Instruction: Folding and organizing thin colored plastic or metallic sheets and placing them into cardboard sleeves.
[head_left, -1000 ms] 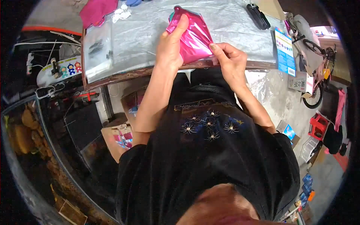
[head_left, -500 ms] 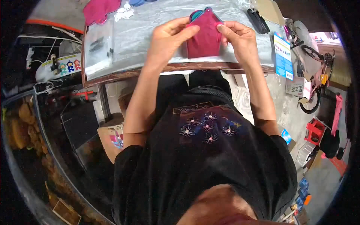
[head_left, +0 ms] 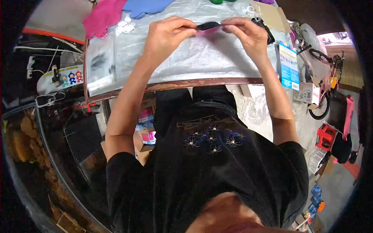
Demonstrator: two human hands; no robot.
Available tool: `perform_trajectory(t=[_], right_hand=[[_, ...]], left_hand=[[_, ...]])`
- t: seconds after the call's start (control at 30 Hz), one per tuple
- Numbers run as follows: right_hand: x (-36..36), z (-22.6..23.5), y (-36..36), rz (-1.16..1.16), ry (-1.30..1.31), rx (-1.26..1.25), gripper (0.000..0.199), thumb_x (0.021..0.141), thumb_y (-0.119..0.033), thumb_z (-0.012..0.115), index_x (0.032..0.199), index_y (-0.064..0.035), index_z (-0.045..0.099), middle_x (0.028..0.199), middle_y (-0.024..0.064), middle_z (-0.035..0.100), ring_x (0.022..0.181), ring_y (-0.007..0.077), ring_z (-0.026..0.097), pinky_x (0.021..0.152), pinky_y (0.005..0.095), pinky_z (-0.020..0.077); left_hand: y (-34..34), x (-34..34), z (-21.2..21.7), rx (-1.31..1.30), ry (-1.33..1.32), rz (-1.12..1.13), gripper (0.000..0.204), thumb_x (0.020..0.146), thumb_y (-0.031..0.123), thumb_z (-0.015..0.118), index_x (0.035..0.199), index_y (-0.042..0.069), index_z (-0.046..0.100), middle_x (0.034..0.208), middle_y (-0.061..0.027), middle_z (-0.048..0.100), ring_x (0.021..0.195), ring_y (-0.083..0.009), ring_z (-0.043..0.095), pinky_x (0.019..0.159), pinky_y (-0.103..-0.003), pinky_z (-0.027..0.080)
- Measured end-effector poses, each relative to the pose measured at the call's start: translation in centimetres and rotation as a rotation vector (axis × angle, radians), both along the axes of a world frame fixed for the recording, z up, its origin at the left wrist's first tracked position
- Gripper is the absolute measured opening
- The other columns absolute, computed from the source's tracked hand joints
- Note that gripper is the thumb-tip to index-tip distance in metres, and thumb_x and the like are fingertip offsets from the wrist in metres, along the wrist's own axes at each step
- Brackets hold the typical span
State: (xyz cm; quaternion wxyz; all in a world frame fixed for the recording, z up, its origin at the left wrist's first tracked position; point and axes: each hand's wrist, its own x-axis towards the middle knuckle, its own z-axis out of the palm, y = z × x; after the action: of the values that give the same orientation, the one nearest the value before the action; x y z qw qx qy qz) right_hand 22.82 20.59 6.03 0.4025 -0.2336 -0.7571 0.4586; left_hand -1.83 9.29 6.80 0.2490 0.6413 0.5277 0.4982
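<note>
Both of my hands hold one small pink pouch edge-on above the plastic-covered table. Only its dark zip edge and a sliver of pink show between my fingers. My left hand pinches its left end. My right hand pinches its right end. The pouch is level and lifted off the table top.
Pink cloth and blue cloth lie at the far left of the table, with small white pieces beside them. A black tool lies behind my right hand. A blue-and-white card hangs at the right table edge. A child's bicycle stands at right.
The pouch has gone from showing its flat pink face to lying edge-on. My hands have moved up and apart, stretching it along its zip edge.
</note>
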Motion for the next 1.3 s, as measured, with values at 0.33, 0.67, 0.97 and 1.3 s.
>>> perform_trajectory(t=[0.33, 0.67, 0.97, 1.3], right_hand=[[1.6, -3.7, -1.4, 0.142, -0.34, 0.239, 0.011, 0.087, -0.002, 0.072, 0.098, -0.0018, 0.071, 0.101, 0.0083, 0.066, 0.096, 0.0213, 0.066, 0.082, 0.0302, 0.0527], [1.3, -4.6, -1.8, 0.083, -0.458, 0.271, 0.009, 0.089, -0.009, 0.073, 0.09, -0.0015, 0.069, 0.087, 0.006, 0.064, 0.086, 0.0187, 0.06, 0.075, 0.0336, 0.049], [-0.7, -5.4, -1.7, -0.106, -0.565, 0.171, 0.022, 0.09, -0.021, 0.074, 0.086, -0.0002, 0.07, 0.072, 0.0077, 0.061, 0.067, 0.0179, 0.055, 0.062, 0.0348, 0.0444], [-1.9, -3.3, -1.7, -0.069, -0.782, 0.038, 0.026, 0.088, -0.022, 0.076, 0.082, 0.003, 0.07, 0.06, 0.0103, 0.057, 0.057, 0.0175, 0.049, 0.059, 0.0366, 0.0448]], left_hand=[[-2.2, 1.7, -5.8, 0.141, 0.383, 0.122, 0.012, 0.077, 0.007, 0.081, 0.089, 0.008, 0.077, 0.086, -0.0043, 0.064, 0.079, -0.0215, 0.063, 0.069, -0.034, 0.051], [-3.4, 3.5, -6.6, -0.161, 0.159, 0.261, 0.011, 0.079, 0.013, 0.081, 0.08, 0.003, 0.076, 0.083, -0.0097, 0.066, 0.081, -0.0281, 0.063, 0.07, -0.039, 0.049], [-3.2, 4.1, -7.4, -0.085, 0.242, 0.427, 0.013, 0.08, 0.016, 0.08, 0.079, 0.004, 0.077, 0.095, -0.0116, 0.068, 0.082, -0.0301, 0.065, 0.076, -0.04, 0.051], [-4.0, 4.3, -6.6, -0.27, 0.07, 0.479, 0.021, 0.077, 0.025, 0.083, 0.074, 0.005, 0.076, 0.119, -0.0105, 0.063, 0.107, -0.0298, 0.06, 0.089, -0.039, 0.049]])
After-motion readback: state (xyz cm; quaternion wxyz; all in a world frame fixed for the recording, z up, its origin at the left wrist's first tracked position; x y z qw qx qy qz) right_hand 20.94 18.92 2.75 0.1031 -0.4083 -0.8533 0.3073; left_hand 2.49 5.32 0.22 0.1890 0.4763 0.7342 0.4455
